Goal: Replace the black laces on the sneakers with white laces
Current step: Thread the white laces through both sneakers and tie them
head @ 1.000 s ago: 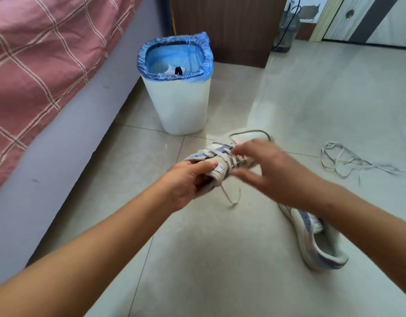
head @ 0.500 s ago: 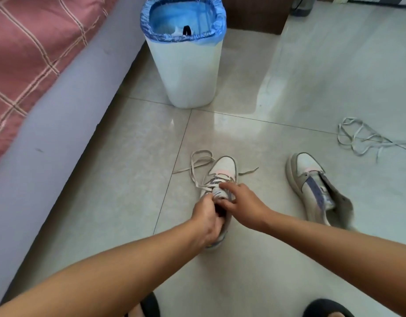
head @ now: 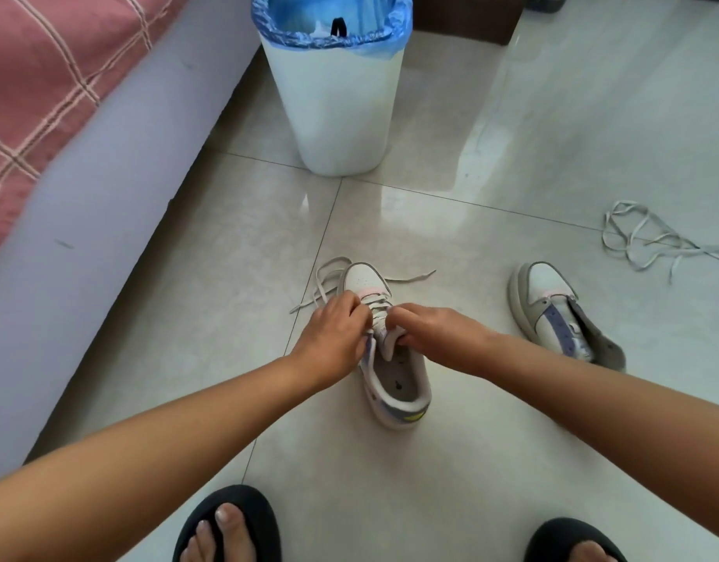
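Both arms reach forward, left hand [head: 336, 332] and right hand [head: 438, 338] fingers curled, nearly meeting.

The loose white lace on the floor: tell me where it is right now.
In the head view the loose white lace lies tangled on the tiled floor at the far right, just beyond the unlaced sneaker.

The floor [head: 552, 127] was pale glossy tile with dark grout lines. On it stood a white bin [head: 333, 103] lined with a blue bag, beside the bed base [head: 106, 221]. A laced sneaker [head: 394, 379] sat upright at the middle, a second sneaker [head: 552, 314] well to its right, and a loose white lace [head: 649, 241] lay tangled farther right. Two black slippers [head: 244, 517] rested at the near edge.
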{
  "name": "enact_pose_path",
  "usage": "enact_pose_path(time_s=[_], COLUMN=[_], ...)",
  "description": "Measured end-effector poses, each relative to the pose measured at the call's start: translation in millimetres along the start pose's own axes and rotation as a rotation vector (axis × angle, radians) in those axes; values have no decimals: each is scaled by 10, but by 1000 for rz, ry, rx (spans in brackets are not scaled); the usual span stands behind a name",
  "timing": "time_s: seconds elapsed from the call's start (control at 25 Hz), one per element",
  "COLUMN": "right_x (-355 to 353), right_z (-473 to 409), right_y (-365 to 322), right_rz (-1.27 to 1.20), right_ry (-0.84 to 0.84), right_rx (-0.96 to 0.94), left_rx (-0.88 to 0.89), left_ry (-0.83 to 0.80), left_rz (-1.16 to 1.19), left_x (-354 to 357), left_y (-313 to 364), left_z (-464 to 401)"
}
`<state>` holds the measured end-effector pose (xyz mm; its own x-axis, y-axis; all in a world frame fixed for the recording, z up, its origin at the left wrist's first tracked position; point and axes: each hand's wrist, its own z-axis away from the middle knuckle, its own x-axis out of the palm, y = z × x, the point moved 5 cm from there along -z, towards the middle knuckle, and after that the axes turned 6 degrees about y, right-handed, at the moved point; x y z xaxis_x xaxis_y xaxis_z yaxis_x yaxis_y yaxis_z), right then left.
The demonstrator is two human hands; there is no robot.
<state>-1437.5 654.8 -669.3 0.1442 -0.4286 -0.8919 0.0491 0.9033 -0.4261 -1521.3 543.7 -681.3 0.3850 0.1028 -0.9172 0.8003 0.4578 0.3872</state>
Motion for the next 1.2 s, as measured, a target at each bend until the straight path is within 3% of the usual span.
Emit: enact_pose_path(time_s=[0.12, 0.28, 0.4, 0.52, 0.64, 0.72, 0.76, 0.88, 0.96, 1.0, 1.08, 1.2], right_x=[-103, -99, -74, -87, -78, -123, -174, -420, -651, -762, -907, -1012], right_z=[-36, 13, 144, 180, 87, -43, -114, -300, -379, -398, -438, -515], right_y=[25, 215, 318, 241, 54, -32, -25, 44, 115, 137, 156, 173], right_rz=[182, 440, 369, 110, -53, -260, -489, -1164, -1353, -1406, -1479, -1587], right_ry=[115, 261, 384, 505, 461, 414, 390, 383, 342, 330, 343, 390], right_rx=[-174, -193, -97, -46, -27, 118, 266, 638, 725, 735, 716, 685], left_rx=[-89, -414, -419, -463, -453, -400, -387, -446, -524, -529, -445, -307], left_ry=[-65, -300, -350, -337, -437, -501, -496, -200, 86, 150, 57, -250], left_rz=[-30, 560, 640, 769, 945, 1079, 1169, 1329, 1098, 972, 889, 938], left_x=[-11, 44, -87, -295, -508, -651, -730, -918, -967, -952, -825, -511], left_y=[10, 3, 7, 25, 146, 266, 305, 166, -73, -135, -53, 223], left_z=[-64, -49, -79, -172, -220, -245, -270, -465, -572, -606, -651, -656])
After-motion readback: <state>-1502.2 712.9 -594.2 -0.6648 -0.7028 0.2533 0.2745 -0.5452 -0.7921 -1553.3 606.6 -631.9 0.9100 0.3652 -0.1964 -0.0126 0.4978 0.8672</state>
